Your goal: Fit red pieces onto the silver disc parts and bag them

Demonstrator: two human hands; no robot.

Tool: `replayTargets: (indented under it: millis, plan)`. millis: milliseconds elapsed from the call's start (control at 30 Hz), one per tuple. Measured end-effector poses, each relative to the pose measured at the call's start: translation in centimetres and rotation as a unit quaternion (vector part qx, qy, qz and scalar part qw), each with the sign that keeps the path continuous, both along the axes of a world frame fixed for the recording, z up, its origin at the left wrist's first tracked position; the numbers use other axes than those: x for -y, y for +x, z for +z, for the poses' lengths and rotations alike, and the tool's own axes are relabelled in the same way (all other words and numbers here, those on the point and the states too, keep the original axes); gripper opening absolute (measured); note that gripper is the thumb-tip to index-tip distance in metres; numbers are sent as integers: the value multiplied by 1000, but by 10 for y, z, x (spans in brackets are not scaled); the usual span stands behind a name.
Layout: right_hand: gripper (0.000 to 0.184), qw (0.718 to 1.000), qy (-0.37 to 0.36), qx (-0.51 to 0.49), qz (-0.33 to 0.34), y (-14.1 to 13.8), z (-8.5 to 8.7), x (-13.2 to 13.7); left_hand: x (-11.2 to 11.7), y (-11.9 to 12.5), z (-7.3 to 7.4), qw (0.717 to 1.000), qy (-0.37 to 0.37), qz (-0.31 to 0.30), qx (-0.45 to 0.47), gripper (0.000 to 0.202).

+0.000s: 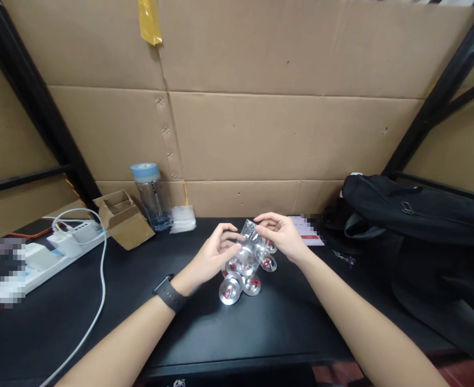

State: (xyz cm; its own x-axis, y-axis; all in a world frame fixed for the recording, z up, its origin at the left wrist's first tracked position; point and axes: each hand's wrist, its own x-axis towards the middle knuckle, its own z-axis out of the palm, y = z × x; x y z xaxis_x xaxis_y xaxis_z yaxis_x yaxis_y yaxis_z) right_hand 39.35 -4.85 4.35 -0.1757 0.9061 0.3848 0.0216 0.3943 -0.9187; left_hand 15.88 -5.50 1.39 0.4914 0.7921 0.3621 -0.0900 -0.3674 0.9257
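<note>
My right hand [279, 231] pinches the upper edge of a small clear plastic bag [251, 230] between thumb and fingers. On the bag's other side my left hand [217, 248] curls inward, its fingers at the bag and its thumb by a shiny round metal disc [245, 260]. Several similar silver discs with red marks lie clustered under and around the bag, among them a front disc [229, 290] and a right-hand disc [268, 263]. Whether some discs are inside the bag is hard to tell. A dark watch [170, 293] is on my left wrist.
On the black table [221, 338] stand a blue-lidded bottle [153, 199], an open cardboard box [124, 220] and a stack of clear bags [182, 219]. A white power strip [59, 250] with a cable lies left. Right are a lit screen [307, 230] and black backpack [418, 215].
</note>
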Motion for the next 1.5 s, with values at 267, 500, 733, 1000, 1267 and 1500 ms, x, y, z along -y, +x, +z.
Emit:
replayTargets:
  millis: [267,500,733,1000,1267,1500]
  plan:
    - [61,997,-38,29,64,-15,-4,9,1,3,0,997,19,72,-13,31]
    - [75,997,3,76,3,-19,-8,11,0,2,2,980,107,162,-47,32]
    - [74,994,36,102,16,-20,-7,13,-4,-2,2,985,70,150,-44,19]
    - [70,993,-11,116,33,-14,-10,6,-7,-6,0,975,98,182,-75,16]
    - [64,995,-33,90,4,-13,-14,2,5,-11,15,834,438,135,-306,54]
    - [57,997,-34,55,29,-20,-23,1,-3,-7,7,797,465,127,-364,33]
